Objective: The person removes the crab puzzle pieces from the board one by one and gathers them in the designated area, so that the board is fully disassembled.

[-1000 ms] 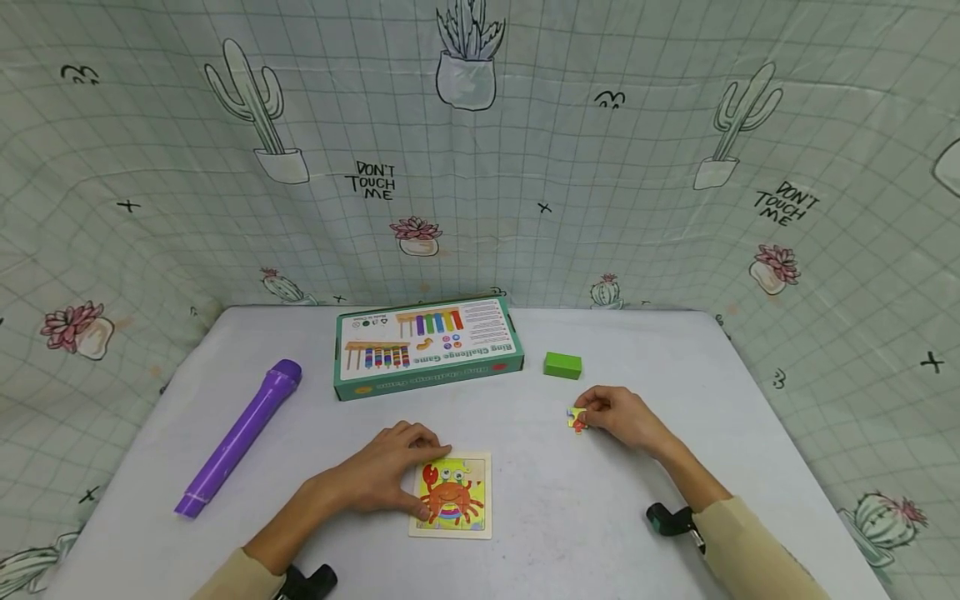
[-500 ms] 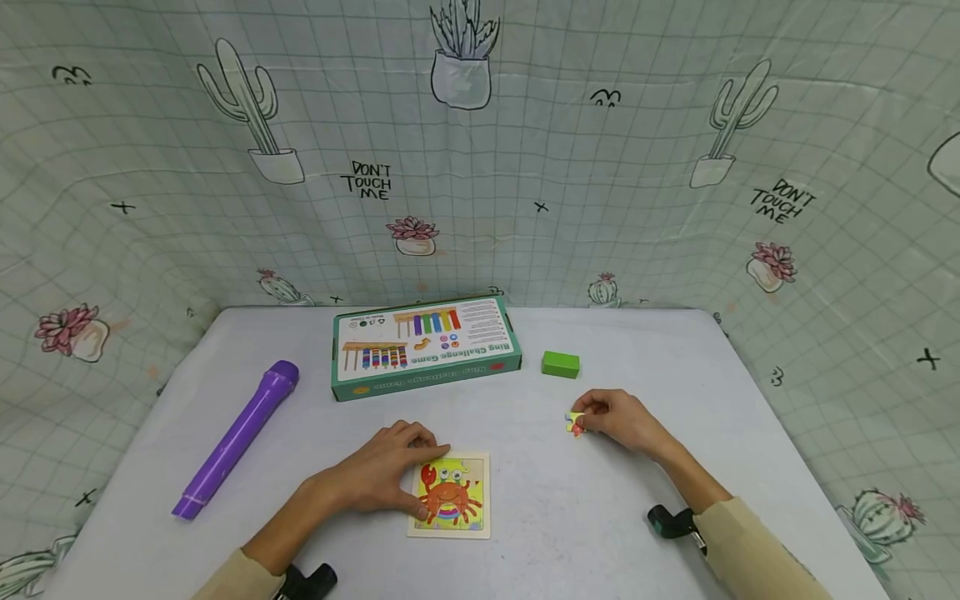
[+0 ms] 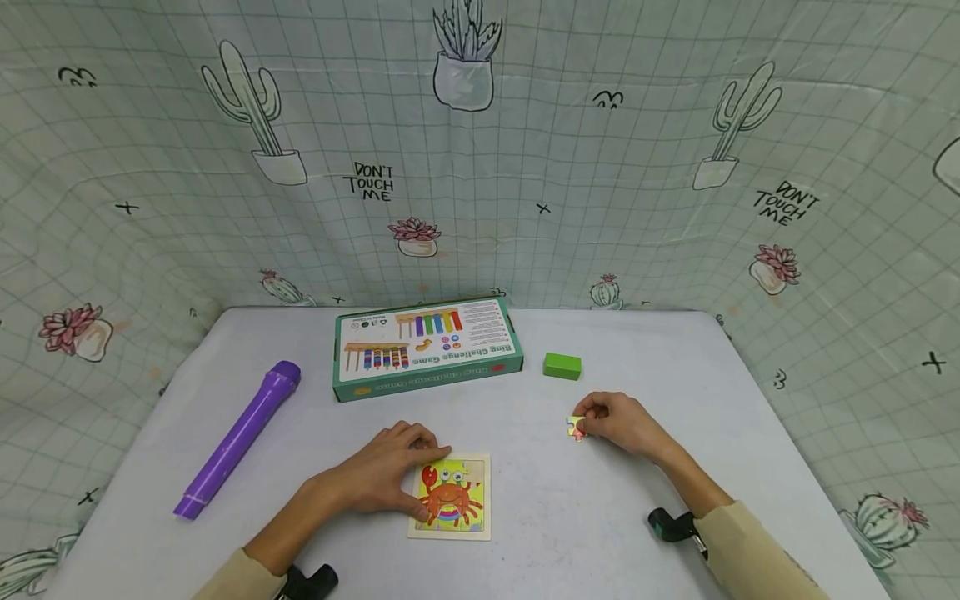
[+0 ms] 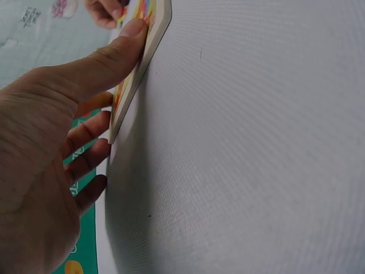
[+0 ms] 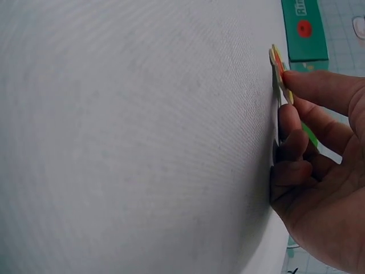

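A square crab jigsaw puzzle [image 3: 452,492] in a pale wooden frame lies on the white table at front centre. My left hand [image 3: 386,467] holds it by the left side, thumb on the picture and index finger at the far edge. In the left wrist view, the thumb [image 4: 108,60] lies on the face of the puzzle [image 4: 132,80], and the other fingers are spread beside its edge. To the right, my right hand [image 3: 618,421] pinches a small yellow and red puzzle piece [image 3: 574,427] between thumb and fingertips. This piece [image 5: 279,64] stands tilted close to the tabletop.
Behind the hands lies a green and white Ring Challenge Game box [image 3: 427,350]. A green block [image 3: 562,366] sits right of the box, beyond my right hand. The long purple tube [image 3: 238,442] lies slanted at the left. A patterned cloth [image 3: 480,183] hangs behind the table.
My right hand has shifted slightly nearer with the puzzle piece still pinched. The left hand and the crab puzzle stay in place.
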Action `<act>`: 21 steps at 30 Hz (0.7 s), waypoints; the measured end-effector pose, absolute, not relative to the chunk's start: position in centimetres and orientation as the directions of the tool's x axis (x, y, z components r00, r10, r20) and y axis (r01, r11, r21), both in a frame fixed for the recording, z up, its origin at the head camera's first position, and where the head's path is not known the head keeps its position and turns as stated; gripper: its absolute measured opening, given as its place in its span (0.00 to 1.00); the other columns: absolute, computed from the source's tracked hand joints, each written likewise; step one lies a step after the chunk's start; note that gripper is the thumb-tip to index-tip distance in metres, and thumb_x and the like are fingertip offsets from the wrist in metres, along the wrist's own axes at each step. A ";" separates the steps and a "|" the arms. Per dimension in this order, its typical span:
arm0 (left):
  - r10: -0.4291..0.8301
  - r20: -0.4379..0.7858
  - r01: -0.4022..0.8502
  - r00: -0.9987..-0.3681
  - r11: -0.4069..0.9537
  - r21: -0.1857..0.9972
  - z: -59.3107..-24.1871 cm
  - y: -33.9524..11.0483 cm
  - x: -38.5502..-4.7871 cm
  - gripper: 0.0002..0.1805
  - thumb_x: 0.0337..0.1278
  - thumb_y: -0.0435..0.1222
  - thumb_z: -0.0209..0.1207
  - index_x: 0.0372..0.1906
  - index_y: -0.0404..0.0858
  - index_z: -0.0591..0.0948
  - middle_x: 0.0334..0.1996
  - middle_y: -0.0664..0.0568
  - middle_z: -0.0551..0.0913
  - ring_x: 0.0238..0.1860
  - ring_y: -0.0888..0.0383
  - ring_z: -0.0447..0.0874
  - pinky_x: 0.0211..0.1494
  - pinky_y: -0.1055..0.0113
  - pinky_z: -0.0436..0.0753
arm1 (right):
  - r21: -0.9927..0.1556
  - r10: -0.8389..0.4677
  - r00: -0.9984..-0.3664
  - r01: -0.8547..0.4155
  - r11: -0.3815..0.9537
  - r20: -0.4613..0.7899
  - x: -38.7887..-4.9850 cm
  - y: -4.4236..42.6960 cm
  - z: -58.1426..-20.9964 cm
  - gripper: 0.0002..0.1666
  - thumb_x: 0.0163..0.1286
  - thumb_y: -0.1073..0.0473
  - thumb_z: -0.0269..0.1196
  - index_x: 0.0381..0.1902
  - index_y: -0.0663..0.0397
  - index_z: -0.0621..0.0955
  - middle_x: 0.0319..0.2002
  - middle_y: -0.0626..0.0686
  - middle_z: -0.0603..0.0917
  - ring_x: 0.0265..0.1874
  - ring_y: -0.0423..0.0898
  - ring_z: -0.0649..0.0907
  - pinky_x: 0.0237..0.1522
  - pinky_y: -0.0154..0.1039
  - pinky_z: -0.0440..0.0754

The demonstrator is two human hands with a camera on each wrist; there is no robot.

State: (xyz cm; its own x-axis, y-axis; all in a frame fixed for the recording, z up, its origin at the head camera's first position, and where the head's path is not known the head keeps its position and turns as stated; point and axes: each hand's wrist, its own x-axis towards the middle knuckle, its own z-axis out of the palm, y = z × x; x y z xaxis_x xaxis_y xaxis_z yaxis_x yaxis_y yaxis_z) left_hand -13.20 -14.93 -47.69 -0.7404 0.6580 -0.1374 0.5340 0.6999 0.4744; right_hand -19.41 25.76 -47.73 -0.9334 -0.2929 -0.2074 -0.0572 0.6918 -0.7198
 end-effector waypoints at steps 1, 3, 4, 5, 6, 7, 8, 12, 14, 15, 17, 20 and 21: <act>0.658 -0.137 0.534 -0.740 0.700 0.474 -47.7 -14.9 -13.2 0.48 0.40 0.63 0.73 0.70 0.51 0.75 0.58 0.58 0.73 0.61 0.56 0.65 0.68 0.47 0.67 | -0.718 -0.291 -0.934 -0.057 0.694 -0.207 -19.4 25.7 -47.7 0.06 0.67 0.58 0.68 0.40 0.51 0.84 0.31 0.48 0.80 0.32 0.43 0.77 0.35 0.36 0.74; 0.658 -0.138 0.534 -0.740 0.700 0.475 -47.6 -14.9 -13.2 0.48 0.40 0.64 0.73 0.70 0.51 0.75 0.58 0.58 0.73 0.61 0.56 0.65 0.68 0.47 0.67 | -0.714 -0.289 -0.935 -0.059 0.698 -0.206 -19.4 25.7 -47.7 0.05 0.67 0.58 0.68 0.40 0.51 0.84 0.31 0.48 0.79 0.32 0.43 0.77 0.35 0.35 0.74; 0.658 -0.138 0.533 -0.741 0.700 0.476 -47.6 -14.9 -13.2 0.48 0.40 0.64 0.73 0.70 0.51 0.75 0.58 0.58 0.73 0.61 0.56 0.65 0.68 0.47 0.67 | -0.711 -0.292 -0.935 -0.065 0.700 -0.202 -19.5 25.7 -47.7 0.06 0.67 0.58 0.68 0.40 0.51 0.84 0.31 0.48 0.79 0.31 0.43 0.76 0.35 0.35 0.73; 0.657 -0.138 0.532 -0.741 0.700 0.476 -47.6 -14.9 -13.2 0.48 0.40 0.64 0.73 0.70 0.51 0.75 0.58 0.58 0.73 0.61 0.56 0.65 0.68 0.47 0.67 | -0.709 -0.292 -0.936 -0.069 0.701 -0.198 -19.5 25.7 -47.7 0.06 0.66 0.58 0.68 0.40 0.51 0.84 0.31 0.48 0.79 0.31 0.43 0.76 0.35 0.35 0.73; 0.656 -0.139 0.531 -0.742 0.701 0.476 -47.6 -14.9 -13.2 0.48 0.40 0.64 0.73 0.70 0.52 0.75 0.58 0.58 0.73 0.61 0.56 0.65 0.68 0.47 0.67 | -0.708 -0.295 -0.936 -0.076 0.702 -0.192 -19.5 25.7 -47.7 0.06 0.66 0.58 0.68 0.40 0.52 0.84 0.30 0.48 0.79 0.31 0.43 0.76 0.35 0.35 0.73; 0.656 -0.138 0.530 -0.742 0.701 0.477 -47.6 -14.9 -13.2 0.48 0.40 0.64 0.72 0.70 0.52 0.75 0.58 0.58 0.73 0.61 0.56 0.65 0.68 0.47 0.67 | -0.709 -0.294 -0.937 -0.076 0.701 -0.191 -19.4 25.6 -47.7 0.06 0.66 0.58 0.68 0.40 0.52 0.84 0.30 0.48 0.79 0.31 0.43 0.76 0.34 0.35 0.73; 0.655 -0.137 0.530 -0.743 0.702 0.476 -47.6 -14.9 -13.2 0.47 0.40 0.64 0.72 0.70 0.52 0.75 0.58 0.58 0.73 0.61 0.56 0.65 0.68 0.47 0.67 | -0.710 -0.301 -0.936 -0.085 0.699 -0.185 -19.4 25.6 -47.7 0.06 0.66 0.58 0.68 0.40 0.52 0.84 0.30 0.48 0.78 0.31 0.43 0.76 0.34 0.35 0.73; 0.657 -0.132 0.534 -0.743 0.700 0.475 -47.6 -14.8 -13.2 0.47 0.41 0.64 0.72 0.70 0.51 0.75 0.58 0.58 0.73 0.61 0.55 0.65 0.68 0.46 0.67 | -0.714 -0.305 -0.936 -0.091 0.695 -0.178 -19.3 25.5 -47.7 0.06 0.66 0.59 0.68 0.40 0.53 0.84 0.30 0.48 0.78 0.31 0.44 0.75 0.33 0.35 0.72; 0.659 -0.132 0.535 -0.741 0.697 0.477 -47.6 -14.8 -13.2 0.47 0.41 0.64 0.72 0.70 0.51 0.75 0.58 0.57 0.73 0.61 0.55 0.66 0.67 0.46 0.67 | -0.712 -0.304 -0.935 -0.088 0.697 -0.181 -19.4 25.5 -47.7 0.06 0.66 0.60 0.68 0.40 0.53 0.84 0.30 0.48 0.78 0.31 0.44 0.75 0.34 0.35 0.72; 0.660 -0.132 0.535 -0.740 0.696 0.479 -47.6 -14.8 -13.2 0.47 0.41 0.64 0.72 0.70 0.50 0.75 0.58 0.57 0.73 0.61 0.54 0.66 0.67 0.45 0.67 | -0.711 -0.301 -0.936 -0.085 0.698 -0.183 -19.4 25.5 -47.6 0.06 0.66 0.60 0.68 0.40 0.53 0.84 0.30 0.48 0.78 0.31 0.44 0.75 0.34 0.35 0.72; 0.661 -0.132 0.534 -0.738 0.693 0.484 -47.6 -14.8 -13.2 0.47 0.41 0.63 0.72 0.70 0.50 0.75 0.58 0.57 0.73 0.61 0.54 0.66 0.67 0.45 0.67 | -0.708 -0.296 -0.937 -0.080 0.702 -0.188 -19.4 25.5 -47.6 0.05 0.66 0.61 0.68 0.40 0.53 0.84 0.30 0.48 0.78 0.31 0.43 0.76 0.34 0.35 0.73; 0.663 -0.131 0.537 -0.737 0.692 0.482 -47.6 -14.8 -13.2 0.47 0.41 0.64 0.72 0.70 0.50 0.75 0.58 0.57 0.73 0.61 0.54 0.66 0.67 0.45 0.67 | -0.703 -0.291 -0.937 -0.075 0.707 -0.192 -19.4 25.6 -47.6 0.05 0.66 0.61 0.68 0.39 0.52 0.84 0.30 0.48 0.78 0.31 0.43 0.76 0.35 0.35 0.73; 0.664 -0.132 0.538 -0.736 0.692 0.481 -47.6 -14.8 -13.2 0.47 0.41 0.64 0.72 0.70 0.50 0.75 0.59 0.57 0.73 0.61 0.54 0.66 0.67 0.45 0.67 | -0.703 -0.292 -0.937 -0.077 0.707 -0.191 -19.4 25.6 -47.6 0.05 0.66 0.61 0.68 0.39 0.52 0.84 0.30 0.48 0.78 0.31 0.43 0.76 0.35 0.35 0.73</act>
